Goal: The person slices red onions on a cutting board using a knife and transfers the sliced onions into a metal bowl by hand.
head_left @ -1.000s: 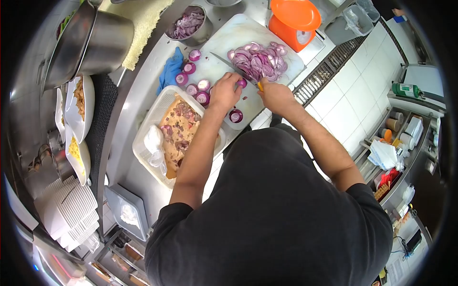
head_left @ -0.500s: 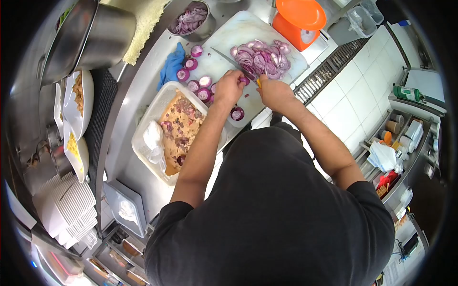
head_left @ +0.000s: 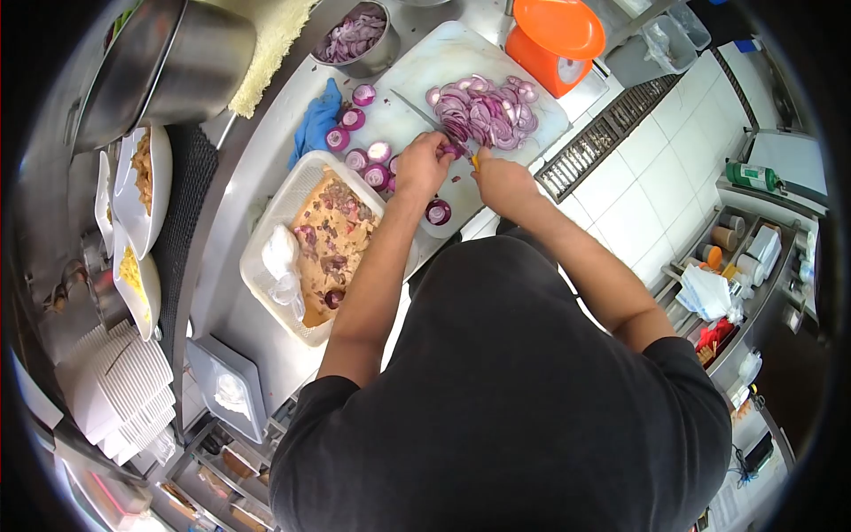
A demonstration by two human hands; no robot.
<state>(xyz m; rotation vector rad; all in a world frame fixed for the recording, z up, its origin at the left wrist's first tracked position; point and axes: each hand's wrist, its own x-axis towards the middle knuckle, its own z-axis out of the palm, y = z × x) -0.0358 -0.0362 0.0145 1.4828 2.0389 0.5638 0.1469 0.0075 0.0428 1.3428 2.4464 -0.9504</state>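
My left hand (head_left: 422, 165) has its fingers closed on a red onion piece (head_left: 450, 152) on the white cutting board (head_left: 448, 55). Wrapped round the yellow handle of a knife (head_left: 417, 108) is my right hand (head_left: 505, 184); the blade lies across the board, beside the onion piece. A heap of sliced red onion (head_left: 487, 111) rests just beyond the blade. Several peeled onions (head_left: 378, 152) sit along the board's left side, and one cut onion (head_left: 438, 211) is near its close edge.
A metal bowl (head_left: 381, 53) holds more sliced onion. Left of the board are a blue cloth (head_left: 315, 124) and a white basket (head_left: 257, 257). An orange scale (head_left: 542, 62) stands at the far right corner. Stacked white plates (head_left: 133, 381) are at the left.
The knife and my right hand have shifted slightly at the onion piece. My left hand stays closed on it. The whole view has moved a little.
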